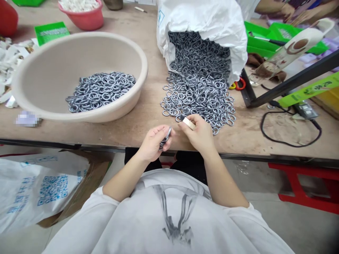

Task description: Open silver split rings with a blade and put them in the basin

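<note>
Several grey metal rings (pixel 165 138) are gripped in my left hand (pixel 153 144), just over the table's front edge. Close by on the right, my right hand (pixel 200 135) pinches a short, pale, flat-sided tool (pixel 189 123) with a dark tip; its exact kind is unclear. Beyond that hand, a heap of loose rings (pixel 198 102) spreads from the mouth of a white sack (pixel 203 14) lying on its side. To the left stands a large beige basin (pixel 50 67) with a pile of similar rings (pixel 102 91) inside.
A pink bowl (pixel 90 17) of white pieces and a green tray (pixel 51 32) stand behind the basin. On the right are a black metal bar (pixel 293 79), a black cable (pixel 265 132) and a clear bottle (pixel 288 53). Another person's hands (pixel 293 14) show at the far right.
</note>
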The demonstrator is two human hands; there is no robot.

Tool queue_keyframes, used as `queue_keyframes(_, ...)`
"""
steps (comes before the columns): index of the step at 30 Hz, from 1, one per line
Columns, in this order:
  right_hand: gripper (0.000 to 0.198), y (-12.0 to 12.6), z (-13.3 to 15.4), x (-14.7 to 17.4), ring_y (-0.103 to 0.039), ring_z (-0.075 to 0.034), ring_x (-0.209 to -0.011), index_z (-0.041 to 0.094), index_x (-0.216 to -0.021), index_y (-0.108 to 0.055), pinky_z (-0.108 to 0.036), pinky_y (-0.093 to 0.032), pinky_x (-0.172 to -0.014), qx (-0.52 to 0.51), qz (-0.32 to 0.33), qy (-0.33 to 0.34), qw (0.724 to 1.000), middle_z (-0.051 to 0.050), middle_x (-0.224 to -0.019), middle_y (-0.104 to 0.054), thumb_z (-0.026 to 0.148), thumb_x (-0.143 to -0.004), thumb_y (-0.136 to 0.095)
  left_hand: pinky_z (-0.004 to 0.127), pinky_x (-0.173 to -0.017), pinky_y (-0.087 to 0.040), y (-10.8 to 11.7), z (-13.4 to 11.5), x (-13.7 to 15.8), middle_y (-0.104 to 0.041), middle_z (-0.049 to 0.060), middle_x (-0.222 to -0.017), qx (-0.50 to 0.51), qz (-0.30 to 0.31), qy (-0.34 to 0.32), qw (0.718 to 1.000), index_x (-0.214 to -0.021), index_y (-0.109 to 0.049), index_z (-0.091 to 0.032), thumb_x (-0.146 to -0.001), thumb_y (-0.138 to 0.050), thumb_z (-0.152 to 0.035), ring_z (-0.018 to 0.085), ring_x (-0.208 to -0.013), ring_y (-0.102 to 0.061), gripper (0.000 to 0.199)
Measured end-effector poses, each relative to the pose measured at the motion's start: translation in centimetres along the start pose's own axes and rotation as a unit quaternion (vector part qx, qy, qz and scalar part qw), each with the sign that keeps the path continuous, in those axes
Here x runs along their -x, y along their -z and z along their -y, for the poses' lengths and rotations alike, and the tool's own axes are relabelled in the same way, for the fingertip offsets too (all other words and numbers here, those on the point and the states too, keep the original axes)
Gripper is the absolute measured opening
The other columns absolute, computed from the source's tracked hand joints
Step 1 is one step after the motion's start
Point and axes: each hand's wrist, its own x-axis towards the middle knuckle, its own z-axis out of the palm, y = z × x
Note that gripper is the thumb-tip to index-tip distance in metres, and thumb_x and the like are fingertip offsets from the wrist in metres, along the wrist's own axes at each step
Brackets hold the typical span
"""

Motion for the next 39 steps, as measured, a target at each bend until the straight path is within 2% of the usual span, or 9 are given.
queue_keyframes(3, 0.027, -0.3, 0.8, -0.3, -0.063, -0.024, -0.087, 0.022, -0.103, -0.071, -0.031, -0.036, -0.066, 0.202, 0.049, 0.006, 0.978, -0.008, -0.103, -0.07, 0.044, -0.089, -0.066, 0.016, -0.04, -0.027, 0.4, -0.4, -0.4, -0.052, -0.005, -0.054, 0.034, -0.047, 0.002, 0.998, -0.097, -0.067, -0.016, -0.077, -0.075, -0.037, 0.005, -0.041, -0.041, 0.03)
queue_keyframes(5, 0.026, -0.6, 1.0, -0.5, -0.064, -0.025, -0.086, 0.022, -0.104, -0.072, -0.031, -0.033, -0.064, 0.266, 0.064, -0.004, 0.962, -0.01, -0.105, -0.069, 0.042, -0.094, -0.059, 0.015, -0.038, -0.03, 0.6, -0.8, -0.6, -0.056, -0.005, -0.058, 0.072, -0.075, 0.017, 0.994, -0.095, -0.065, -0.016, -0.077, -0.074, -0.032, 0.005, -0.042, -0.044, 0.025)
queue_keyframes(11, 0.027, -0.6, 1.2, -1.1, -0.063, -0.024, -0.089, 0.025, -0.115, -0.069, -0.031, -0.032, -0.062, 0.282, 0.049, 0.032, 0.958, -0.008, -0.112, -0.065, 0.041, -0.096, -0.056, 0.014, -0.036, -0.033, 0.5, -1.8, -0.8, -0.061, -0.001, -0.067, 0.159, -0.096, 0.073, 0.98, -0.083, -0.057, -0.016, -0.085, -0.066, -0.04, 0.006, -0.047, -0.051, 0.026)
queue_keyframes(17, 0.025, -0.6, 1.7, -2.1, -0.063, -0.023, -0.082, 0.022, -0.109, -0.07, -0.032, -0.031, -0.06, 0.341, 0.09, 0.038, 0.935, -0.01, -0.11, -0.062, 0.034, -0.098, -0.051, 0.013, -0.036, -0.031, 0.3, -1.5, -0.8, -0.059, -0.004, -0.069, 0.058, -0.112, -0.019, 0.992, -0.076, -0.047, -0.018, -0.071, -0.083, -0.04, 0.005, -0.048, -0.051, 0.042)
queue_keyframes(21, 0.027, -0.7, 1.6, -2.1, -0.063, -0.023, -0.081, 0.021, -0.112, -0.068, -0.033, -0.032, -0.061, 0.337, 0.089, 0.045, 0.936, -0.011, -0.114, -0.06, 0.033, -0.099, -0.048, 0.014, -0.037, -0.03, 0.4, -1.3, -0.8, -0.053, -0.007, -0.062, 0.004, -0.13, -0.064, 0.989, -0.077, -0.05, -0.018, -0.072, -0.081, -0.045, 0.004, -0.045, -0.046, 0.041)
queue_keyframes(26, 0.033, -0.7, 1.7, -2.3, -0.063, -0.025, -0.085, 0.024, -0.122, -0.065, -0.032, -0.036, -0.065, 0.306, 0.071, 0.03, 0.949, -0.011, -0.118, -0.06, 0.04, -0.095, -0.057, 0.015, -0.037, -0.028, 0.6, -1.0, -1.1, -0.053, -0.006, -0.061, -0.017, -0.131, -0.071, 0.989, -0.078, -0.052, -0.018, -0.074, -0.078, -0.046, 0.004, -0.043, -0.043, 0.039)
queue_keyframes(31, 0.025, -0.7, 1.0, -3.0, -0.063, -0.026, -0.09, 0.022, -0.11, -0.069, -0.033, -0.04, -0.071, 0.249, 0.041, 0.016, 0.967, -0.01, -0.111, -0.064, 0.035, -0.089, -0.065, 0.015, -0.037, -0.028, 0.7, -0.6, -1.4, -0.052, -0.006, -0.06, -0.016, -0.132, -0.068, 0.989, -0.077, -0.051, -0.018, -0.074, -0.078, -0.045, 0.005, -0.044, -0.042, 0.037)
queue_keyframes(35, 0.016, -0.4, 0.0, -3.0, -0.061, -0.022, -0.086, 0.02, -0.092, -0.07, -0.033, -0.044, -0.074, 0.037, 0.021, 0.041, 0.998, -0.005, -0.092, -0.067, 0.033, -0.085, -0.067, 0.016, -0.038, -0.027, 0.7, -0.7, -1.3, -0.051, -0.006, -0.059, -0.036, -0.132, -0.067, 0.988, -0.075, -0.051, -0.018, -0.074, -0.078, -0.046, 0.004, -0.043, -0.041, 0.039)
queue_keyframes(39, 0.023, 0.2, 0.5, -1.7, -0.058, -0.017, -0.075, 0.021, -0.085, -0.068, -0.032, -0.046, -0.071, -0.207, 0.036, 0.079, 0.974, -0.001, -0.08, -0.063, 0.043, -0.082, -0.072, 0.017, -0.037, -0.023, 0.3, -0.8, -1.3, -0.05, -0.004, -0.058, -0.086, -0.063, -0.003, 0.994, -0.079, -0.058, -0.016, -0.077, -0.074, -0.054, 0.004, -0.041, -0.039, 0.042)
